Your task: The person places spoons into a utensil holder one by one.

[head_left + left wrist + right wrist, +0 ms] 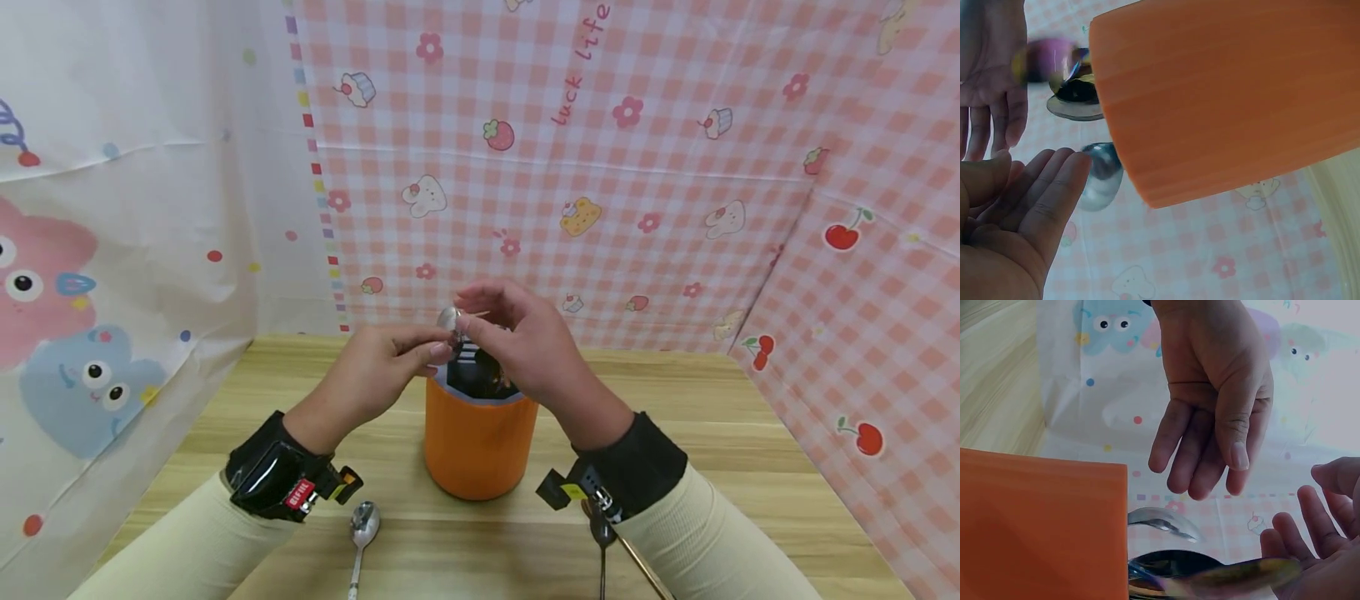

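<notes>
Nearest, on the wood table (690,408), a silver spoon (364,523) lies L of centre, bowl pointing away; to its R, partly hidden by the R wrist strap (633,467), a dark spoon (602,532) w/ a gold handle (648,572) beside it. Beyond, approx. mid-table, the orange pot (480,454) stands upright w/ spoons in it, bowls past the rim: a shiny spoon (1102,181), a black spoon (1077,94) & a blurred coloured spoon (1054,60). L hand (371,367) is by the rim, fingers fairly straight, tips nr the shiny spoon; can't tell if touching. R hand (532,337) opp., fingers loosely bent, nr the coloured spoon, contact unclear. Behind: pink checked cloth (637,158); white cloth (157,208) on L.
</notes>
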A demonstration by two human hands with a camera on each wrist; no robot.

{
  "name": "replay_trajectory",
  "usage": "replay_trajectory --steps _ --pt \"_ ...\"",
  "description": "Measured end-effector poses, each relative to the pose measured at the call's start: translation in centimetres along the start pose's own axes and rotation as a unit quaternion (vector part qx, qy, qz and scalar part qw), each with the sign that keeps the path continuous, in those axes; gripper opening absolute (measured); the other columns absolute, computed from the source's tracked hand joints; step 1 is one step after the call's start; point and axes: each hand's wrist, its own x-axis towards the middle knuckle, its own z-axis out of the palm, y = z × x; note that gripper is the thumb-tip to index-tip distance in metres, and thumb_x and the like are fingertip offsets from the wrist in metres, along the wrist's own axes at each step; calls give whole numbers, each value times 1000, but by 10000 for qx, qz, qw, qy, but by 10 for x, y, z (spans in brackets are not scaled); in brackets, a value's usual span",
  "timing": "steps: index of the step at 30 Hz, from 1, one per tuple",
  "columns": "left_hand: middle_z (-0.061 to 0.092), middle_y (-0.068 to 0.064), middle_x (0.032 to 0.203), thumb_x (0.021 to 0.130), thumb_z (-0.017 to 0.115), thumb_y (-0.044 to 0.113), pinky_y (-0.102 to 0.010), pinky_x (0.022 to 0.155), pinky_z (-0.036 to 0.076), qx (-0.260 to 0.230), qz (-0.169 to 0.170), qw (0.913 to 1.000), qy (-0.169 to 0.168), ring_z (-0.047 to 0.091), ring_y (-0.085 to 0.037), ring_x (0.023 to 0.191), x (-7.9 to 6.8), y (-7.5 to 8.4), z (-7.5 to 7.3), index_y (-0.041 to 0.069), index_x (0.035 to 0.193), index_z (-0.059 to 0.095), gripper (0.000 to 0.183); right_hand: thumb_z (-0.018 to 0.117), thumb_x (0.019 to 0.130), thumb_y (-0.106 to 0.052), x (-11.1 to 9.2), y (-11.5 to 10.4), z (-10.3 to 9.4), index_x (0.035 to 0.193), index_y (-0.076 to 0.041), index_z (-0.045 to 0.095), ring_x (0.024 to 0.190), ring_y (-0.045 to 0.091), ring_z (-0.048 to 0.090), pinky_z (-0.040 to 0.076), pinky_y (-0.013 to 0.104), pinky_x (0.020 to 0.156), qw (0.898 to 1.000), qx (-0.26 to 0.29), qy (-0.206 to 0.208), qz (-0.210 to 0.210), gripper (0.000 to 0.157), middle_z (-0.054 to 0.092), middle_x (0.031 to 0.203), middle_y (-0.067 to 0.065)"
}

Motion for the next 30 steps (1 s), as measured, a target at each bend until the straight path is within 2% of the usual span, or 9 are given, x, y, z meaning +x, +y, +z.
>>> replay_trajectory --steps 6,11,17,24,30 --pt "72 -9 110 97 64 18 -41 81 58 45 93 9999 46 71 -20 87 -7 0 -5 6 112 71 21 67 94 -12 -2 -4 6 114 -13 64 90 18 63 55 39 81 9997 102 -101 -199 21 68 103 6" --pt "72 -7 103 95 66 18 -37 77 59 12 249 9997 69 69 -20 85 -13 -3 -8 6 107 72 18 67 94 -13 -3 -7 11 114 -11 65 89 17 63 55 38 80 9992 -70 -272 -301 20 68 101 4" --pt "71 -9 104 95 67 18 -36 76 59 -150 142 9998 -20 68 -23 87 -22 -4 -14 6 111 70 21 67 94 -15 -6 -13 17 112 -15 65 88 17 64 55 38 79 9987 -65 -410 -305 18 68 101 2" --pt "73 -4 99 96 66 26 -40 78 57 249 -153 9995 -94 67 -16 83 -36 -7 -19 15 111 71 20 68 94 -15 -16 -17 30 112 -14 66 91 16 64 55 38 81 9969 189 -735 -204 18 67 107 2" --pt "72 -3 106 94 67 33 -39 79 58 330 -233 9991 -83 68 -14 83 -45 -14 -20 13 115 70 29 65 96 -16 -23 -12 40 112 -15 64 94 17 62 54 38 82 9924 502 -1128 16 16 66 105 2"
